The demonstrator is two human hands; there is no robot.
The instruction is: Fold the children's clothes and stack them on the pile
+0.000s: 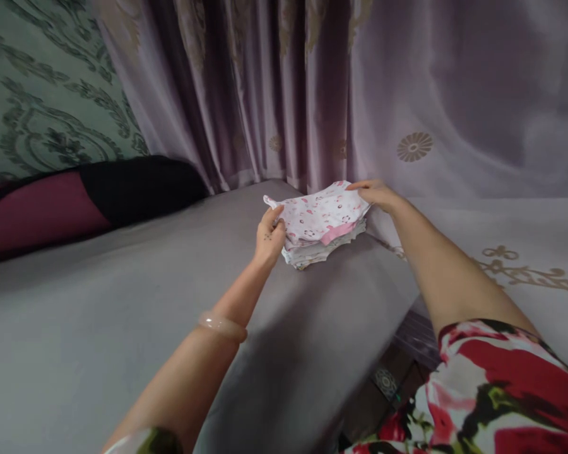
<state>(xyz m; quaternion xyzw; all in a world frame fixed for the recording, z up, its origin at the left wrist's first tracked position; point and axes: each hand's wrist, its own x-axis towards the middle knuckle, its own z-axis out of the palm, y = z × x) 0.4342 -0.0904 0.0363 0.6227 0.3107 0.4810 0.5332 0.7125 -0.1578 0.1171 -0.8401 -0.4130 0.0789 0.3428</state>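
Note:
A white garment with a pink print and a pink band (319,214) lies flat on top of a stack of folded clothes (307,253) near the bed's far corner. Its left edge is pinched in my left hand (269,234), with the thumb on top. At the far right corner, my right hand (372,192) grips the cloth between thumb and fingers. Both arms reach forward, and a pale bangle (222,326) circles the left forearm. The undersides of the fingers are hidden.
A grey sheet (123,315) covers the bed. Purple curtains (274,94) hang right behind the stack. At the left, a black and maroon bundle (94,195) lies against the green patterned wall (52,94). The bed's edge drops to a dark floor (383,391) at lower right.

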